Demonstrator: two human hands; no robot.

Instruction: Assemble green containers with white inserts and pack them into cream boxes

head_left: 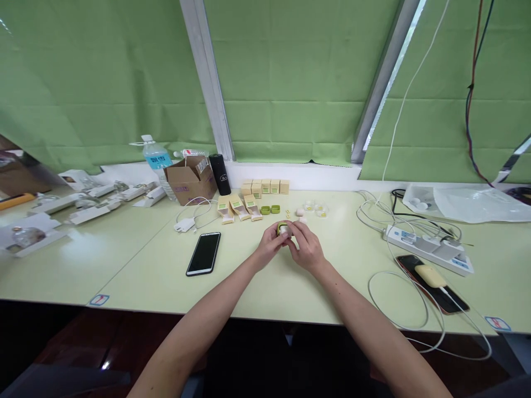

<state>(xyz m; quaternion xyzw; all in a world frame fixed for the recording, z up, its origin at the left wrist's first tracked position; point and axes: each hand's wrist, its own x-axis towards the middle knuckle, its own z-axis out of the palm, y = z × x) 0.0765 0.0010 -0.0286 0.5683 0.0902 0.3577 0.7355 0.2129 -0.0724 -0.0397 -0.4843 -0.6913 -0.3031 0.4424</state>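
Both of my hands meet over the middle of the table around a small green case with a white part in it (pixel 284 228). My left hand (pixel 269 246) curls its thumb and fingers around the case from the left. From the right, my right hand (pixel 307 246) has its fingertips pressed on the same piece, hiding part of it. Just beyond lie two small green case pieces (pixel 270 210), tiny yellow bits (pixel 287 213), a pale pink piece (pixel 299 212) and several clear little packs with yellow in them (pixel 319 209).
Behind are opened cream boxes (pixel 238 208) and upright ones (pixel 271 187). A phone (pixel 203 254) and white charger (pixel 185 225) lie left, near a cardboard box (pixel 191 182), black bottle (pixel 219 174) and water bottle (pixel 157 160). Right are a power strip (pixel 427 250), another phone (pixel 409 262) and looping cables.
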